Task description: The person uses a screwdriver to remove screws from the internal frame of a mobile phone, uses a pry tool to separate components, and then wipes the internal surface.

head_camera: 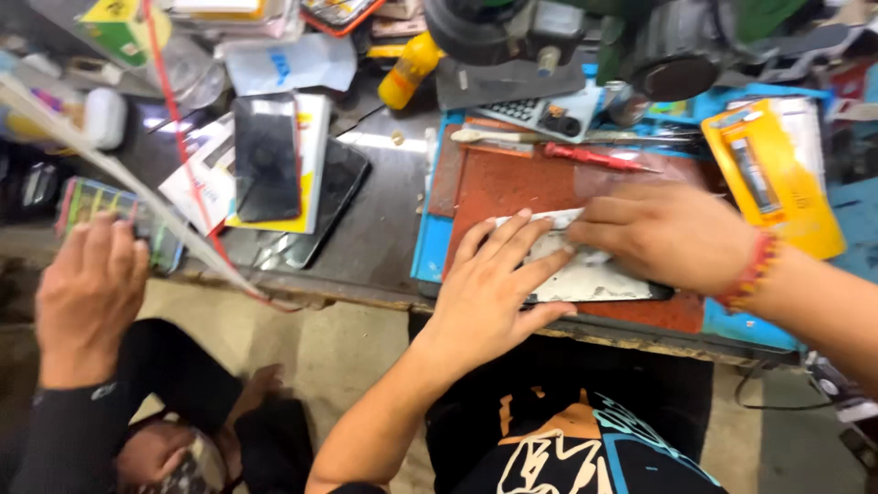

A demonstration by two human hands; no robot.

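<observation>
Phone (594,279), a flat device with a pale, worn upper face and a dark edge, lies flat on the reddish work mat (512,187) at the near edge of the table (384,229), directly in front of the person. Left hand (489,293) rests palm down on the near left part of the phone, fingers spread and extended, pressing it against the mat rather than curling around it. Right hand (663,233), with a red beaded bracelet (752,272) at the wrist, lies over the far right part of the phone, fingers bent toward a white strip (540,220) at the phone's far edge; whether the fingertips pinch the strip cannot be told. The two hands nearly meet above the phone.

A red-handled screwdriver (594,157) lies on the far part of the mat, with a yellow blister package (768,174) to its right and a blue mat (432,238) showing along the left border. Further left on the table, a dark phone (266,155) rests on a white and yellow box (306,165), and another dark phone (329,197) lies beside it. A yellow bottle (409,69) lies at the back. At the left edge, another person's hand (87,293) in a black sleeve touches a small multicoloured case (96,206).
</observation>
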